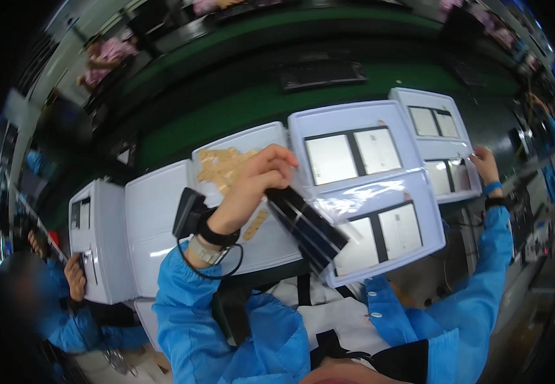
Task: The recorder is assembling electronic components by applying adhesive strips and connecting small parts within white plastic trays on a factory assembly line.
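Left grip [265,174]: fingers pinched narrow on the upper end of a glossy black piece [306,229], which slants down to its right; probably held by one end to spare the face. Right grip [485,165]: at outer rim of a white tray [434,149], perhaps steadying it; cannot tell whether clamped. Tan pieces [217,168] left of left grip.

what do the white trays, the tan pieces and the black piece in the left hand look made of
White trays: probably moulded plastic, smooth with rounded rims and bright glints. Tan pieces: perhaps paper or card, matte, though too small to be sure. Black piece in the left hand: glossy, maybe plastic or film, showing pale reflected streaks.
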Motion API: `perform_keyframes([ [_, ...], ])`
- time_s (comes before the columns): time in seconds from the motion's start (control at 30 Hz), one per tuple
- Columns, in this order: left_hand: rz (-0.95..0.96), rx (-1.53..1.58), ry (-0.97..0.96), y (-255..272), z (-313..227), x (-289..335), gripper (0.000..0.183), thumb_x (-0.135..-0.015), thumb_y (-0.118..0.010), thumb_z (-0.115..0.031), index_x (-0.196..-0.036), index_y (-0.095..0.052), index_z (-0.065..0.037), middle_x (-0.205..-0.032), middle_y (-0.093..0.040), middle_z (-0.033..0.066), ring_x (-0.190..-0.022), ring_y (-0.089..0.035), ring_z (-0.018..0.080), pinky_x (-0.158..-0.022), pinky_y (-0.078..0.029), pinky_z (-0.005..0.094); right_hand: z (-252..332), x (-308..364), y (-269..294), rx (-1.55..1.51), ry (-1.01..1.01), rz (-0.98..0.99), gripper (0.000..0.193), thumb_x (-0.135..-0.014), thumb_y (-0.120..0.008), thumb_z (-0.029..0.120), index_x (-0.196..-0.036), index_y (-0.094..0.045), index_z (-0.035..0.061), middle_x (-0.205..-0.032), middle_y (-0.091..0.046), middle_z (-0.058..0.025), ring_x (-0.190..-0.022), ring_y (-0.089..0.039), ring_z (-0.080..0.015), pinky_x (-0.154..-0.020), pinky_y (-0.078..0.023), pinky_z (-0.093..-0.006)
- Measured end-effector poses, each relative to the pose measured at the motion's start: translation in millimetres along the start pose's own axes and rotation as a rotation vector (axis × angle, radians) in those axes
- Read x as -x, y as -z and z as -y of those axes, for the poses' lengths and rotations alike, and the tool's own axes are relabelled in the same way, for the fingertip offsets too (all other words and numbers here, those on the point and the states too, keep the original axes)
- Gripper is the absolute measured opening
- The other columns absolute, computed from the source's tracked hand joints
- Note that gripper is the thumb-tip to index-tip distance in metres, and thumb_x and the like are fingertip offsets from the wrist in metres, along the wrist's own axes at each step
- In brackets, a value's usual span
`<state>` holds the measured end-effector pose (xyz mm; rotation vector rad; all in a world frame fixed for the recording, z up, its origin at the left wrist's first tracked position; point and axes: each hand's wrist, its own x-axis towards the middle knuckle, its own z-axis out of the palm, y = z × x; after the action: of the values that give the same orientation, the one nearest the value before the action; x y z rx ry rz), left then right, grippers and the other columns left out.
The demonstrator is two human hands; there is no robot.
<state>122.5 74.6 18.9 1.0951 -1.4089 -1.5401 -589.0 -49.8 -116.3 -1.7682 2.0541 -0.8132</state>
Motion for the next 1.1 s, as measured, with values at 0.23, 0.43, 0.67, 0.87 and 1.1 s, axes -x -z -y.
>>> perform_keyframes([
  [0.23, -0.095, 0.004, 0.001, 2, 34, -7, 0.013, -0.091, -0.064, -0.015, -0.103, -0.067, -0.009, -0.097, -0.062, -0.0024, -0.090, -0.056, 0.0062, -0.084, -0.043, 0.0221, 165, 92, -30, 0.070, 0.388, -0.211, 0.042, -0.103, -0.061, 0.021, -0.140, -0.058, 0.0029, -0.139, -0.061, -0.0166, -0.131, -0.056, -0.0313, -0.107, -0.045, -0.0412],
  [0.43, -0.226, 0.182, 0.025, 27, 109, -25, 0.013, -0.089, -0.063, -0.015, -0.094, -0.069, -0.004, -0.095, -0.066, 0.0016, -0.092, -0.060, 0.0120, -0.086, -0.045, 0.0249, 166, 131, -86, 0.277, 0.538, -0.176, 0.034, -0.101, -0.054, 0.013, -0.133, -0.062, 0.0013, -0.137, -0.062, -0.0183, -0.132, -0.055, -0.0377, -0.112, -0.040, -0.0445],
  [0.67, -0.267, 0.186, 0.041, 27, 114, -32, 0.018, -0.090, -0.063, -0.017, -0.094, -0.072, -0.002, -0.096, -0.068, 0.0047, -0.094, -0.061, 0.0137, -0.089, -0.046, 0.0265, 152, 91, -86, 0.118, 0.575, -0.126, 0.035, -0.095, -0.055, 0.006, -0.129, -0.063, -0.0008, -0.132, -0.064, -0.0195, -0.128, -0.057, -0.0383, -0.112, -0.041, -0.0440],
  [0.87, -0.208, -0.099, -0.129, 20, 149, -38, 0.015, -0.094, -0.067, -0.015, -0.101, -0.069, -0.001, -0.094, -0.071, 0.0053, -0.090, -0.067, 0.0141, -0.084, -0.052, 0.0270, 140, 70, -101, 0.028, 0.571, -0.223, 0.027, -0.096, -0.055, 0.002, -0.120, -0.066, -0.0033, -0.132, -0.067, -0.0197, -0.126, -0.062, -0.0342, -0.108, -0.045, -0.0408],
  [1.1, -0.257, -0.219, -0.223, 10, 140, -27, 0.008, -0.092, -0.066, -0.007, -0.096, -0.065, -0.001, -0.090, -0.071, 0.0068, -0.084, -0.067, 0.0130, -0.078, -0.053, 0.0275, 133, 71, -110, -0.075, 0.481, -0.342, 0.019, -0.099, -0.054, 0.000, -0.108, -0.069, -0.0047, -0.124, -0.072, -0.0178, -0.118, -0.067, -0.0300, -0.103, -0.049, -0.0364],
])
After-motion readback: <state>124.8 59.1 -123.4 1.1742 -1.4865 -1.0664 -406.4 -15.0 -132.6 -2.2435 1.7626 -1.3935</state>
